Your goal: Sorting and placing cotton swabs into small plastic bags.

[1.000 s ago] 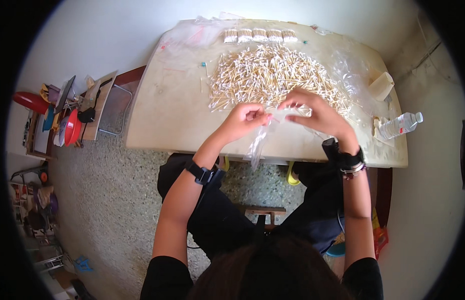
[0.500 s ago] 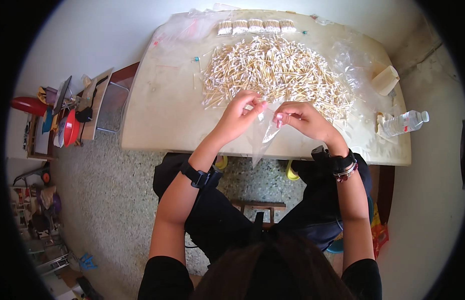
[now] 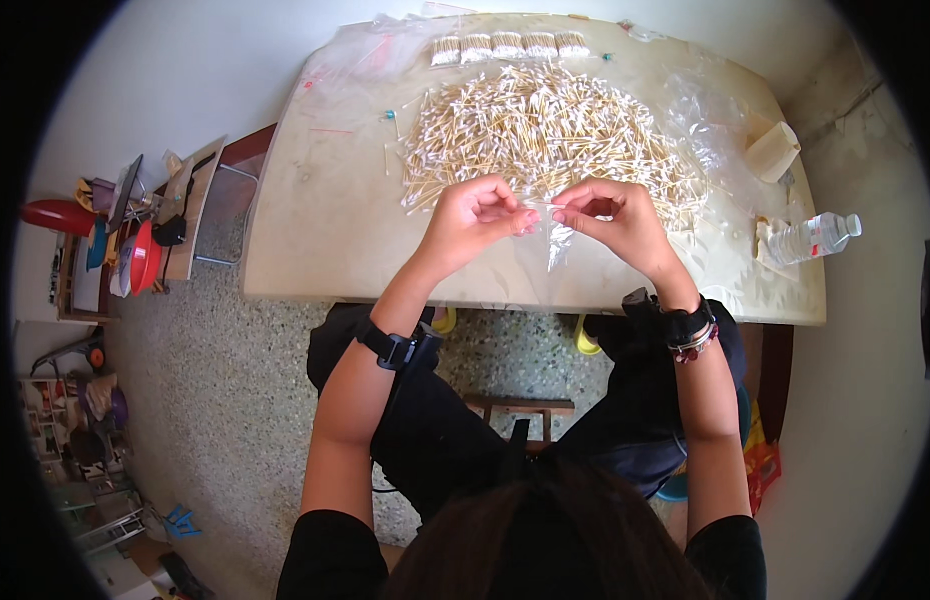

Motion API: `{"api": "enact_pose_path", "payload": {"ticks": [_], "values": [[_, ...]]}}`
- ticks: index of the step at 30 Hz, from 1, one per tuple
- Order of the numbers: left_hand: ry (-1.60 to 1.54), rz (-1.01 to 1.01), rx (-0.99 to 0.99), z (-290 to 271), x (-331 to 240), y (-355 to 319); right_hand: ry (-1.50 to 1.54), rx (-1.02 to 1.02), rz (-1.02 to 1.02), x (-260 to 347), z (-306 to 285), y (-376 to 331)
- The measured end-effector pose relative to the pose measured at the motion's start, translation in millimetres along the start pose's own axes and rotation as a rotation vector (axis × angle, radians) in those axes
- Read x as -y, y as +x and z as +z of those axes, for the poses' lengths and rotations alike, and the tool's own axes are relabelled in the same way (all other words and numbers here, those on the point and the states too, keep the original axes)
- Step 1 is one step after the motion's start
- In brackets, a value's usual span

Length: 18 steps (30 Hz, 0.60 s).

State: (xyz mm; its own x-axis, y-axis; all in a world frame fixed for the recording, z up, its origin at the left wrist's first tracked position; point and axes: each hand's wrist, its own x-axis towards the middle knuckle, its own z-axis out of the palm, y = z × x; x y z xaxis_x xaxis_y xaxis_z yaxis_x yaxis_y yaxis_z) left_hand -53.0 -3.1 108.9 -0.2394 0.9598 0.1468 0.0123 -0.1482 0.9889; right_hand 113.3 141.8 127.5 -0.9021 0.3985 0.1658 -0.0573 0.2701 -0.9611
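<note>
Between my two hands hangs a small clear plastic bag [image 3: 558, 247], its upper edge pinched from both sides. My left hand [image 3: 477, 220] is closed, thumb and fingertips together at the bag's left end. At the other end my right hand [image 3: 617, 220] grips the edge between thumb and index finger. Just beyond my hands a wide heap of loose cotton swabs [image 3: 545, 125] covers the middle of the table [image 3: 325, 240]. Along the far edge stands a row of several packed bundles of cotton swabs [image 3: 508, 46].
Clear plastic bags [image 3: 370, 55] lie at the far left, and crumpled clear film [image 3: 695, 120] at the right. A pale cup [image 3: 773, 152] lies tipped over near a clear plastic bottle [image 3: 815, 238]. Left of the table is a small stand [image 3: 192, 200] beside a red basin [image 3: 143, 256].
The bag's edge is now pulled straight between my hands, and its lower part hangs shorter. My left fingers have shifted slightly, and my right hand has turned and risen a little.
</note>
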Motion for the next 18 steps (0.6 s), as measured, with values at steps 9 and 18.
{"api": "enact_pose_path", "payload": {"ticks": [9, 18], "values": [[-0.037, -0.039, 0.004, 6, -5, 3, -0.069, -0.061, 0.061, -1, -1, 1], [-0.017, -0.143, 0.006, 8, -11, 5, -0.264, -0.060, 0.157, 10, -7, -3]]}}
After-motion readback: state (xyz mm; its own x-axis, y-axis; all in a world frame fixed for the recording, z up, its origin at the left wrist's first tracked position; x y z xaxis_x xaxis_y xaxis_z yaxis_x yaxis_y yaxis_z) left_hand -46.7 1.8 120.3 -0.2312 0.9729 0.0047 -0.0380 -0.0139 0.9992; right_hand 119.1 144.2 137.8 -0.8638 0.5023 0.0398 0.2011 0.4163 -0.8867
